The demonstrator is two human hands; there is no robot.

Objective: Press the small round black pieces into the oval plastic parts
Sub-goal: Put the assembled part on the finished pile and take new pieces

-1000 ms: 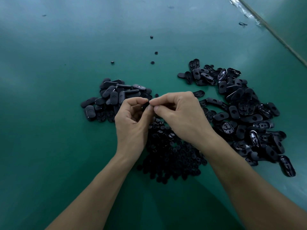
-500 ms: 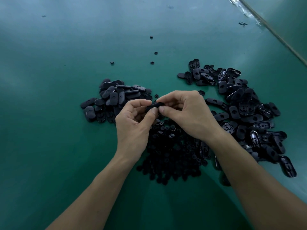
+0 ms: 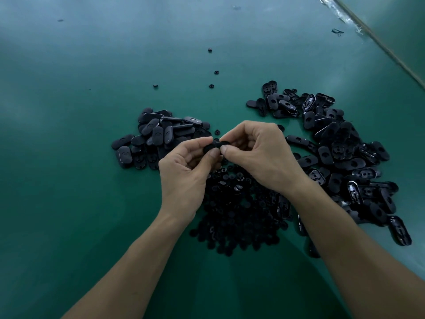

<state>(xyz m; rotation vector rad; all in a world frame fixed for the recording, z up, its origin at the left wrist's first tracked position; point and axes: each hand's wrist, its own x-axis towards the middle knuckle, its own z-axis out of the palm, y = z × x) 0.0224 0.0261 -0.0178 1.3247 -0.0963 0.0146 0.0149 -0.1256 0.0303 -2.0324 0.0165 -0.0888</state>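
Observation:
One black oval plastic part [image 3: 215, 145] is held in the air between both hands. My left hand [image 3: 185, 171] pinches its left end with thumb and forefinger. My right hand [image 3: 258, 155] pinches its right end the same way, thumb underneath. Whether a round piece sits in it is hidden by my fingers. Below my hands lies a heap of small round black pieces [image 3: 239, 210]. A pile of oval parts [image 3: 340, 157] spreads on the right, and another pile of oval parts [image 3: 158, 137] lies on the left.
Everything rests on a green table [image 3: 80, 203]. A few stray round pieces [image 3: 216, 72] lie farther back. The table's taped edge [image 3: 377, 40] runs diagonally across the top right corner, with a small black scrap [image 3: 337, 31] near it.
My hands have shifted slightly right and turned the oval part so more of it shows between the fingertips. The right hand now grips its end instead of pressing from above.

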